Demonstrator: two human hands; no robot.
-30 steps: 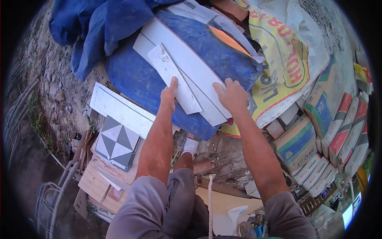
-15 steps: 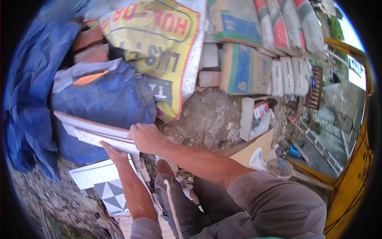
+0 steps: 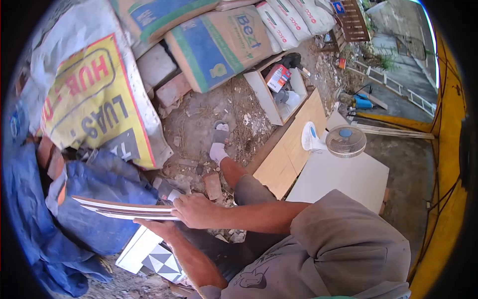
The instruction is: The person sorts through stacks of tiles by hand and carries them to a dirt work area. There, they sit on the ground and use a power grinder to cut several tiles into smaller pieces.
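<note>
A small stack of thin tiles (image 3: 124, 211), with white and brown edges, is held out to the left and seen nearly edge-on. My right hand (image 3: 195, 209) is closed around the near end of the stack. Beneath it, my left hand (image 3: 155, 227) grips the lower side, its fingertips partly hidden by the tiles. Below the left hand, a white tile with a grey-and-white triangle pattern (image 3: 163, 260) lies at ground level, partly covered by my forearm.
Blue tarp (image 3: 94, 199) and a yellow printed sheet (image 3: 92, 99) lie at left. Cement bags (image 3: 219, 50) are stacked at the back. A wooden box with items (image 3: 261, 97), a fan (image 3: 346, 141), light boards (image 3: 284, 172) and loose bricks (image 3: 213, 186) lie around my legs.
My view has swung right, showing more of the boards and fan. My body has turned, and both hands still hold the tiles, now seen more edge-on and level.
</note>
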